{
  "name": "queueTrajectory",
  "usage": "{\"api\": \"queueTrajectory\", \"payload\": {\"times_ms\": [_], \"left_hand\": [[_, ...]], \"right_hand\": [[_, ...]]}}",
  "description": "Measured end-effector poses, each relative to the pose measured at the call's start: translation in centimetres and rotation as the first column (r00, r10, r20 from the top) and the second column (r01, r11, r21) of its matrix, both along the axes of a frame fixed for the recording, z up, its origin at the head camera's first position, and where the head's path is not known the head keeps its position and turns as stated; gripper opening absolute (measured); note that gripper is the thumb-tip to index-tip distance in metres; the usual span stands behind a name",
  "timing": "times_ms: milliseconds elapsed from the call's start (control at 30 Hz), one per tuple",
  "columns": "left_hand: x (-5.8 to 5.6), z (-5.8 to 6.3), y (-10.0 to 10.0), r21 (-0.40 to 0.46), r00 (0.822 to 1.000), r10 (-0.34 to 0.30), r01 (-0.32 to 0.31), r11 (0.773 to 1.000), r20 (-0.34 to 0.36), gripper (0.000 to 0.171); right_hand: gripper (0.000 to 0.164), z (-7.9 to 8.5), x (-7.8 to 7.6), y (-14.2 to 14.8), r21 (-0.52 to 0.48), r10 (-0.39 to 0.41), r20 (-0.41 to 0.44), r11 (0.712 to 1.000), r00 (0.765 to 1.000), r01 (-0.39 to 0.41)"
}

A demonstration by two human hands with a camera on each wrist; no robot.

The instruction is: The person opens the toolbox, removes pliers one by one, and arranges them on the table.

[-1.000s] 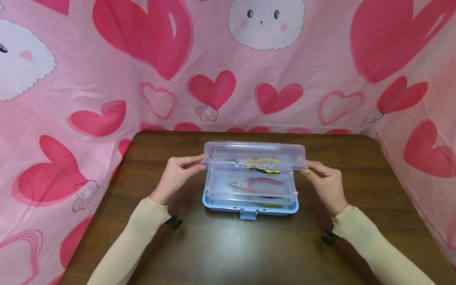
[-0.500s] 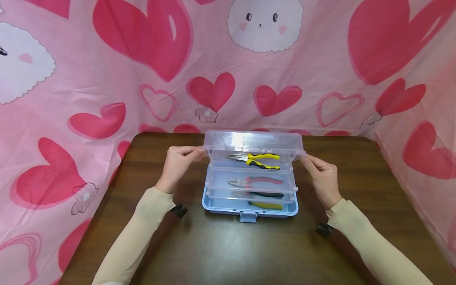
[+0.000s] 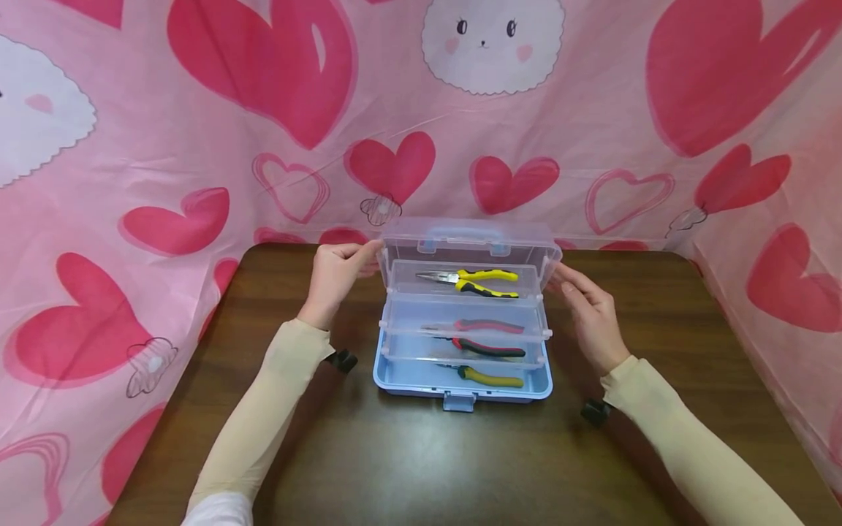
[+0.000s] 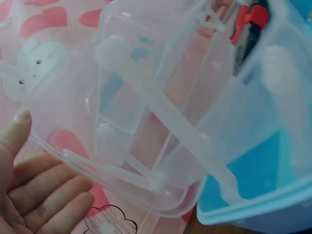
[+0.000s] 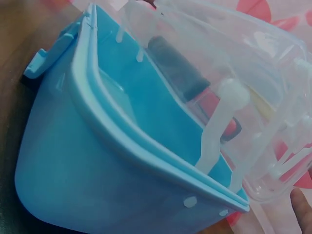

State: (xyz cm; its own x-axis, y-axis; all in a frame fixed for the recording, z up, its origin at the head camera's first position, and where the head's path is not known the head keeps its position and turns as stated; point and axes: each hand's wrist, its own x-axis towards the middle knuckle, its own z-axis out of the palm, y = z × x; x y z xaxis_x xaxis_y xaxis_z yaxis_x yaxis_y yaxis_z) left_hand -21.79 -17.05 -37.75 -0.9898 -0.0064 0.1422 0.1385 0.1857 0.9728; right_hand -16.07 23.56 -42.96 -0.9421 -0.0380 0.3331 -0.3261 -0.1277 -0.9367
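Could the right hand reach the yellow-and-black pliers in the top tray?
Probably yes: the side of the raised lid stands between the right hand and those pliers, but the front way looks open.

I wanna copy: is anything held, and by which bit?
Left hand and right hand are at opposite ends of the long, clear plastic lid; whether either grips can't be told.

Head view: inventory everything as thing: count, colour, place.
Wood-grain table: one, brown, foreground
Heart-printed cloth: one, pink, behind table
Rectangular plastic toolbox: one, blue, on table
Plastic trays: two, clear, above toolbox
Plastic lid: one, clear, raised behind trays
Long-nose metal pliers: one, yellow-black, upper tray
Second pliers: one, red-black, lower tray
Partly hidden tool: one, olive, toolbox base
Wrist devices: two, black, wrists
Fabric sleeves: two, cream, forearms
Left hand, right hand: two, bare, beside lid
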Motion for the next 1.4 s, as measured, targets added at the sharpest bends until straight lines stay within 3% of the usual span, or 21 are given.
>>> {"api": "queueTrajectory", "payload": {"times_ms": [167, 333, 567, 667, 867, 1100, 1300, 1400], "left_hand": [[-0.5, -0.5, -0.2, 0.032, 0.999, -0.027, 0.026, 0.999, 0.041, 0.045], [-0.5, -1.5, -0.5, 0.102, 0.995, -0.085, 0.079, 0.992, 0.052, 0.044], [-0.2, -3.3, -0.4, 0.195, 0.970, -0.241, 0.233, 0.953, 0.018, 0.052], [0.0, -4.0, -0.3, 0.207, 0.957, -0.290, 0.283, 0.936, 0.002, 0.056], [-0.3, -4.9, -0.4, 0.255, 0.930, -0.367, 0.352, 0.901, 0.014, 0.061], [-0.5, -6.0, -0.7, 0.322, 0.916, -0.398, 0.362, 0.875, 0.049, 0.070], [-0.8, -7.4, -0.9, 0.475, 0.895, -0.436, 0.346, 0.809, 0.090, 0.082], [-0.8, -7.7, -1.0, 0.508, 0.889, -0.446, 0.335, 0.793, 0.109, 0.080]], "right_hand": [[0.045, -0.3, -0.5, 0.1, -0.013, 0.097, 0.002, 0.995, 0.995, -0.097], [0.050, -0.3, -1.1, 0.1, 0.045, 0.135, 0.046, 0.990, 0.990, -0.137], [0.063, -0.2, -1.9, 0.3, 0.161, 0.194, 0.166, 0.962, 0.967, -0.221], [0.067, -0.4, -2.3, 0.3, 0.109, 0.234, 0.176, 0.961, 0.956, -0.256], [0.058, -0.8, -3.1, 0.1, 0.061, 0.319, 0.214, 0.939, 0.924, -0.338], [0.062, -1.2, -3.8, -0.6, -0.010, 0.380, 0.238, 0.921, 0.894, -0.389], [0.062, -1.5, -4.2, -0.6, -0.027, 0.416, 0.267, 0.905, 0.869, -0.425], [0.062, -1.7, -4.3, -0.5, -0.018, 0.429, 0.283, 0.896, 0.858, -0.443]]}}
